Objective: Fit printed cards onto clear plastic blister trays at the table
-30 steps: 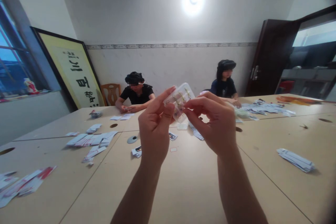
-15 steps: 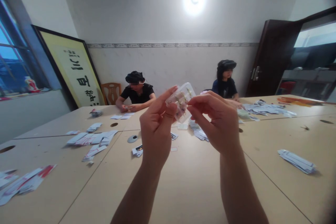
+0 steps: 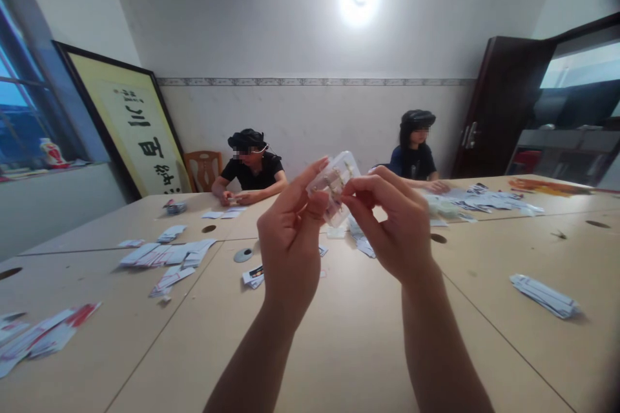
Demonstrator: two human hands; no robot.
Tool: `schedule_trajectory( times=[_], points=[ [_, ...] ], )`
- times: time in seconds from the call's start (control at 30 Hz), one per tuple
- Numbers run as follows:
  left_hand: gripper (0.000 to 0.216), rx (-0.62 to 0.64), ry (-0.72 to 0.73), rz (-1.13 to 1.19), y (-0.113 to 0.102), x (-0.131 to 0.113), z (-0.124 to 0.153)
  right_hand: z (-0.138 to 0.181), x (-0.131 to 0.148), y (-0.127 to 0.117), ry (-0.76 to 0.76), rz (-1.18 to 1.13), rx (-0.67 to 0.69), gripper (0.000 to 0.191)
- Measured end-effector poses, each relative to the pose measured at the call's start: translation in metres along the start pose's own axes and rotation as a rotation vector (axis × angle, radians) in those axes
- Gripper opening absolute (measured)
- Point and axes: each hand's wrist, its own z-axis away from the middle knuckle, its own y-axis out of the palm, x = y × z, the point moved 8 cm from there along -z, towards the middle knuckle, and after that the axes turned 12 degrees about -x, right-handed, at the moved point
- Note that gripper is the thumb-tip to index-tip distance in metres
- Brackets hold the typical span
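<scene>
My left hand [image 3: 293,229] grips a small clear plastic box [image 3: 347,162] by its left side, thumb across the front. The box is tilted and raised above the table, with several small gold-coloured pieces inside that are too small to name. At the box's right side is my right hand [image 3: 394,222], its thumb and forefinger pinched together against the contents. Whatever sits between those fingertips is too small to make out.
Stacks of white paper cards [image 3: 169,253] lie on the wooden table [image 3: 349,348], with another bundle [image 3: 545,297] at the right. Two people sit across the table, one person [image 3: 254,168] at left, one [image 3: 416,155] at right. A grey disc [image 3: 243,255] lies near my left wrist.
My right fingertips have shifted slightly left and inward over the box. My left hand keeps its hold. The right-hand person's hand has moved a little among the papers.
</scene>
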Motion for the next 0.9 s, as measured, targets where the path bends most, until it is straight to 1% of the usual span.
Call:
schedule_trajectory(
  times=[0.17, 0.27, 0.37, 0.5, 0.6, 0.67, 0.9],
  points=[
    [0.034, 0.005, -0.015, 0.014, 0.0004, 0.0018, -0.0004, 0.0, 0.0018, 0.0026, -0.055, 0.054, 0.056, 0.008],
    [0.036, 0.024, -0.022, 0.032, 0.0025, 0.0033, 0.0001, 0.0, 0.0014, 0.0035, -0.057, 0.063, 0.083, 0.009],
    [0.036, 0.005, -0.028, 0.024, 0.0014, 0.0047, -0.0013, 0.0004, 0.0008, 0.0037, -0.05, 0.057, 0.089, 0.01],
    [0.034, -0.013, -0.04, 0.026, -0.0002, 0.0059, -0.0051, 0.0006, -0.0007, 0.0025, -0.025, 0.017, 0.062, 0.011],
    [0.034, -0.03, -0.041, 0.013, -0.0018, 0.0056, -0.007, 0.0007, -0.0058, 0.0007, 0.043, -0.021, 0.026, 0.009],
    [0.033, -0.035, -0.044, 0.012, -0.0022, 0.0054, -0.007, 0.0013, -0.0077, 0.0011, 0.068, -0.03, 0.028, 0.008],
    [0.036, -0.012, -0.049, 0.048, 0.0027, 0.0042, -0.0044, 0.002, -0.0052, 0.003, 0.028, -0.009, 0.046, 0.009]
  ],
)
